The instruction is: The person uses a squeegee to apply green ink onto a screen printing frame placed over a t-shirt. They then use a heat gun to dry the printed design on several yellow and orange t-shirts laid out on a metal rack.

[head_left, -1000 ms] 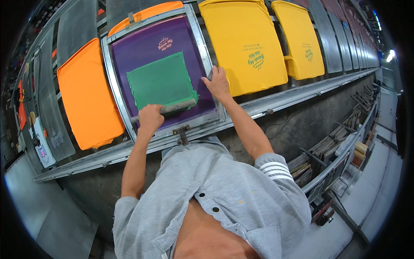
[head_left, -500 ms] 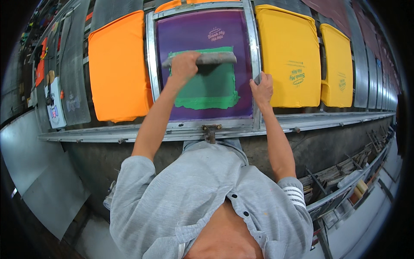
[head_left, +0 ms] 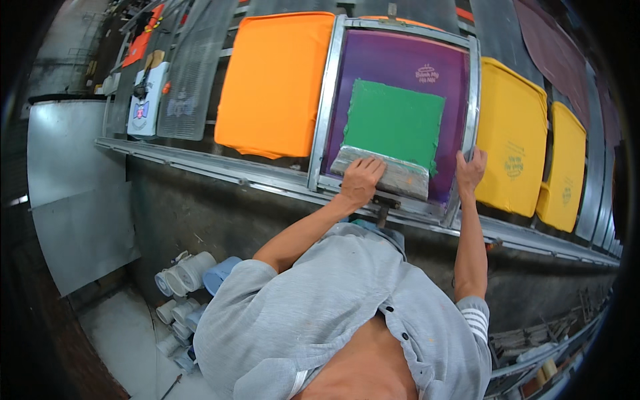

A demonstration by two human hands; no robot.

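A silk-screen frame [head_left: 325, 100] with metal bars and purple mesh [head_left: 377, 53] lies before me. A patch of green ink [head_left: 395, 120] covers part of the mesh, below a small pale printed design. My left hand [head_left: 363, 180] is closed over a wide grey squeegee [head_left: 408, 181] at the near edge of the green patch. The squeegee rests slightly slanted, and its blade edge is hidden. My right hand [head_left: 471, 168] grips the right bar of the frame near its lower corner, fingers curled round it.
Orange fabric [head_left: 273, 83] is stretched over a board on the left. Two yellow fabric boards, the nearer one [head_left: 510, 133] printed, lie on the right. A metal rail [head_left: 267, 183] runs along the near edge. Several buckets [head_left: 193, 270] stand on the floor at the lower left.
My left hand has drawn the squeegee from the far side of the green patch to its near edge. The right hand stays on the frame. The view has turned left.
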